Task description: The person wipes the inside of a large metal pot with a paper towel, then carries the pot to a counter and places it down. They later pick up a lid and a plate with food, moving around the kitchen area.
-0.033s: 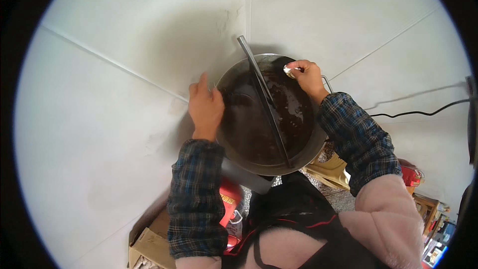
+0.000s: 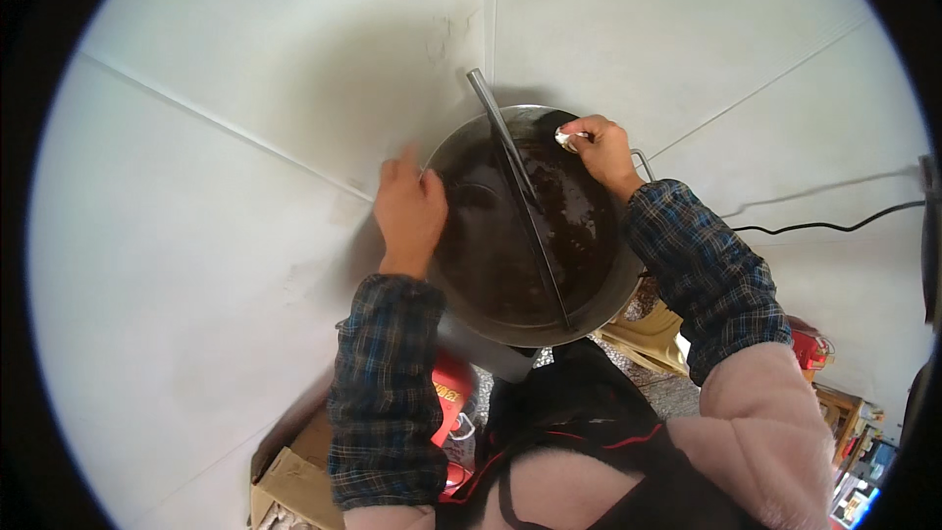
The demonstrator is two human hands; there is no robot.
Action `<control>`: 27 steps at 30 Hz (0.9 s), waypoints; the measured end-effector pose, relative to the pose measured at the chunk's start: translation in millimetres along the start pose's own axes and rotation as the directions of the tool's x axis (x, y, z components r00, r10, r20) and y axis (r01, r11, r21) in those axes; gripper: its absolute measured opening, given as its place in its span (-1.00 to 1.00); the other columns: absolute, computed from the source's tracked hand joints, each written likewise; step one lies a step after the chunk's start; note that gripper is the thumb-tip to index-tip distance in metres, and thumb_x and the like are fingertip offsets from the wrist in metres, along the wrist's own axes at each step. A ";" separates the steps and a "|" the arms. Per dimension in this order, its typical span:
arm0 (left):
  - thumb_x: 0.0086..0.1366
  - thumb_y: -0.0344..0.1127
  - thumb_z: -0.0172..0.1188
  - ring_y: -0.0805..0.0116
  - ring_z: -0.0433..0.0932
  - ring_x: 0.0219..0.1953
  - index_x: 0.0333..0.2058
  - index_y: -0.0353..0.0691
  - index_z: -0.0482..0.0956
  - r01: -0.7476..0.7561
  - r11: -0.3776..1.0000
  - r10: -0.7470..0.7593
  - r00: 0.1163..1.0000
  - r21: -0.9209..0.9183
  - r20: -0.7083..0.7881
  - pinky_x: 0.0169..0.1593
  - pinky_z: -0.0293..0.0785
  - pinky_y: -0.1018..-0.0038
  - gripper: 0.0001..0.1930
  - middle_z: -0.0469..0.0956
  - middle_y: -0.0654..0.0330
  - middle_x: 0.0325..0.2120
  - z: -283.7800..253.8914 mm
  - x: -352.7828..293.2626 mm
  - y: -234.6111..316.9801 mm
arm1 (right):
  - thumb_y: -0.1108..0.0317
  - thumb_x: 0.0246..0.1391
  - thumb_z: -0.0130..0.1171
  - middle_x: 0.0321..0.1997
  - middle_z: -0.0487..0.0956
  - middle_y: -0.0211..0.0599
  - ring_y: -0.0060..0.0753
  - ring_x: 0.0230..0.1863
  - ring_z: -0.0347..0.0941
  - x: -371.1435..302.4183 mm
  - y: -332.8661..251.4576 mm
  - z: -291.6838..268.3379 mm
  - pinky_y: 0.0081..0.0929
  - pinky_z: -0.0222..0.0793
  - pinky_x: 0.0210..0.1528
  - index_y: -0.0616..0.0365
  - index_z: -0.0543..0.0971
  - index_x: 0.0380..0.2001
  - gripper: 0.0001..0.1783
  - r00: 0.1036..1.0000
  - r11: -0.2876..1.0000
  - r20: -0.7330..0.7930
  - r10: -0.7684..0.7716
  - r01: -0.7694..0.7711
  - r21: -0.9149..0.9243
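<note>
A large round metal pot (image 2: 629, 280) holds dark brown liquid (image 2: 481, 255) with a glossy, bubbly patch on its right side. A grey metal rod (image 2: 485, 90) leans over the far rim and slants down into the pot. Along it runs a long dark bar (image 2: 545, 260) that reaches toward the near rim. My right hand (image 2: 606, 152), over the far right rim, pinches a small crumpled white piece (image 2: 566, 139), perhaps cloth or paper. At the left rim my left hand (image 2: 407, 211) has its fingers apart, fingertips slightly blurred, and nothing shows in it.
Pale walls (image 2: 294, 88) meet in a corner close behind the pot. A loop handle (image 2: 644, 165) sticks out at its right. Below stand a cardboard box (image 2: 294, 486), a red container (image 2: 451, 397) and a yellowish box (image 2: 648, 339). A black cable (image 2: 834, 227) runs along the right wall.
My left hand has shifted slightly to the right, and its raised finger has lowered a little toward the rim. My right hand and its white piece have moved very slightly left.
</note>
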State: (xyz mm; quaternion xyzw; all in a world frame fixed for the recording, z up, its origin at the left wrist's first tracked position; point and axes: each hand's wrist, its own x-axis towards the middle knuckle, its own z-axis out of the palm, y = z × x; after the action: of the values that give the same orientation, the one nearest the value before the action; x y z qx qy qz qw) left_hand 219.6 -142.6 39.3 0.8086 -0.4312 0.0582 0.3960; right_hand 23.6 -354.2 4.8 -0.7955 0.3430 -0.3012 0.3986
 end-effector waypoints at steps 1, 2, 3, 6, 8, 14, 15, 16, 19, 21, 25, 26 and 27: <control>0.13 -0.42 0.10 0.12 0.49 -0.42 -0.10 -0.24 0.53 -0.054 0.998 0.055 0.997 -0.026 0.054 -0.30 0.43 0.31 -0.68 0.48 0.05 -0.47 0.9 1.3 8.3 | 0.63 -0.13 0.19 -0.36 0.59 -0.22 -0.19 -0.37 0.52 3.4 2.6 1.0 -0.45 0.47 -0.26 0.28 0.60 -0.35 -0.81 0.980 0.963 0.030 -0.199 0.201 -0.178; 0.12 -0.43 0.11 0.13 0.49 -0.43 -0.12 -0.24 0.54 -0.119 0.991 0.124 0.988 -0.061 0.092 -0.32 0.43 0.32 -0.70 0.47 0.06 -0.48 1.6 2.1 16.7 | 0.63 -0.10 0.14 -0.25 0.55 -0.18 -0.12 -0.23 0.50 8.1 3.9 3.2 -0.44 0.45 -0.13 0.23 0.57 -0.27 -0.75 0.969 0.940 0.134 -0.210 0.237 -0.244; 0.12 -0.43 0.12 0.15 0.49 -0.44 -0.14 -0.25 0.54 -0.107 0.989 0.119 0.986 -0.104 0.119 -0.33 0.43 0.33 -0.72 0.47 0.07 -0.49 2.7 1.3 25.1 | 0.63 -0.10 0.13 -0.22 0.54 -0.17 -0.12 -0.19 0.49 11.5 5.4 4.1 -0.43 0.44 -0.10 0.24 0.57 -0.27 -0.75 0.902 0.860 0.202 -0.380 0.426 -0.281; 0.12 -0.48 0.13 0.22 0.48 -0.48 -0.19 -0.27 0.56 -0.059 0.973 0.098 0.981 -0.224 0.170 -0.38 0.40 0.41 -0.76 0.47 0.09 -0.49 1.1 -13.2 44.5 | 0.55 -0.10 0.08 -0.12 0.48 -0.16 -0.14 -0.03 0.40 23.7 6.4 10.5 -0.39 0.39 0.01 0.29 0.54 -0.26 -0.74 0.650 0.570 0.467 -0.599 0.756 -0.321; 0.12 -0.49 0.13 0.23 0.47 -0.48 -0.19 -0.28 0.55 -0.022 0.968 0.066 0.984 -0.249 0.167 -0.39 0.39 0.43 -0.77 0.47 0.09 -0.49 -4.7 -26.5 48.9 | 0.50 -0.12 0.09 -0.11 0.45 -0.20 -0.20 0.01 0.36 34.3 5.3 15.9 -0.43 0.36 0.03 0.31 0.54 -0.26 -0.72 0.519 0.434 0.577 -0.631 0.852 -0.292; 0.14 -0.50 0.12 0.29 0.46 -0.49 -0.21 -0.30 0.55 0.229 0.942 -0.165 0.953 -0.245 0.254 -0.39 0.38 0.46 -0.79 0.47 0.11 -0.50 -29.2 -78.8 45.3 | 0.44 -0.17 0.07 -0.18 0.41 -0.27 -0.31 -0.06 0.34 66.6 10.1 36.8 -0.49 0.33 0.05 0.29 0.57 -0.40 -0.78 0.336 0.192 0.703 -0.627 0.941 -0.278; 0.14 -0.50 0.11 0.29 0.46 -0.49 -0.21 -0.30 0.55 0.234 0.940 -0.172 0.953 -0.246 0.250 -0.40 0.38 0.46 -0.79 0.46 0.11 -0.50 -31.5 -86.6 45.0 | 0.45 -0.19 0.08 -0.18 0.42 -0.25 -0.29 -0.05 0.35 68.9 13.2 39.6 -0.47 0.35 0.04 0.30 0.57 -0.40 -0.78 0.292 0.153 0.679 -0.673 0.954 -0.258; 0.14 -0.49 0.11 0.29 0.46 -0.49 -0.22 -0.31 0.55 0.256 0.934 -0.192 0.948 -0.249 0.255 -0.40 0.38 0.46 -0.79 0.46 0.11 -0.51 -33.2 -93.7 45.2 | 0.46 -0.20 0.09 -0.18 0.43 -0.24 -0.27 -0.05 0.36 70.6 16.7 42.7 -0.45 0.36 0.03 0.31 0.57 -0.39 -0.77 0.272 0.132 0.676 -0.685 0.959 -0.252; 0.15 -0.49 0.11 0.30 0.45 -0.51 -0.22 -0.33 0.56 0.305 0.920 -0.235 0.932 -0.245 0.276 -0.40 0.37 0.47 -0.80 0.45 0.11 -0.52 -33.4 -110.9 48.1 | 0.42 -0.24 0.09 -0.22 0.44 -0.26 -0.29 -0.13 0.36 70.3 28.7 50.3 -0.48 0.38 -0.05 0.26 0.58 -0.48 -0.80 0.235 0.072 0.679 -0.696 0.963 -0.259; 0.15 -0.49 0.11 0.31 0.44 -0.52 -0.22 -0.34 0.55 0.330 0.910 -0.255 0.922 -0.250 0.292 -0.41 0.36 0.49 -0.80 0.45 0.11 -0.52 -32.0 -118.2 51.3 | 0.38 -0.25 0.09 -0.26 0.45 -0.28 -0.31 -0.19 0.37 69.1 36.1 54.5 -0.50 0.40 -0.11 0.22 0.59 -0.54 -0.83 0.210 0.026 0.679 -0.703 0.962 -0.270; 0.14 -0.49 0.12 0.25 0.46 -0.48 -0.23 -0.33 0.55 0.289 0.912 -0.209 0.938 -0.290 0.278 -0.41 0.37 0.45 -0.80 0.46 0.08 -0.50 -28.1 -123.4 54.5 | 0.36 -0.25 0.11 -0.34 0.48 -0.28 -0.29 -0.22 0.39 64.9 44.7 65.1 -0.47 0.42 -0.16 0.19 0.59 -0.58 -0.85 0.248 0.019 0.762 -0.598 0.955 -0.296; 0.13 -0.48 0.12 0.16 0.48 -0.45 -0.23 -0.33 0.55 0.297 0.911 -0.215 0.934 -0.286 0.287 -0.39 0.39 0.40 -0.80 0.47 0.05 -0.48 -30.1 -124.9 55.6 | 0.35 -0.25 0.12 -0.35 0.49 -0.27 -0.28 -0.22 0.40 63.1 45.0 65.0 -0.45 0.42 -0.17 0.19 0.58 -0.59 -0.85 0.280 0.042 0.841 -0.462 0.955 -0.294; 0.12 -0.48 0.13 0.07 0.50 -0.42 -0.23 -0.32 0.54 0.307 0.909 -0.222 0.930 -0.284 0.295 -0.38 0.41 0.35 -0.80 0.49 0.02 -0.45 -32.2 -125.9 56.6 | 0.36 -0.25 0.12 -0.37 0.49 -0.27 -0.28 -0.22 0.40 61.2 44.6 63.5 -0.44 0.42 -0.16 0.19 0.59 -0.58 -0.85 0.303 0.078 0.829 -0.470 0.950 -0.303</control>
State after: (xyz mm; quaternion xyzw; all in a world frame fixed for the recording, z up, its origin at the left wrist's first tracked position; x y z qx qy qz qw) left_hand 107.2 -56.2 39.7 0.7842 -0.3678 -0.1729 0.4689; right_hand 93.5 -395.1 -51.9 -0.9764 -0.1609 -0.0440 -0.1371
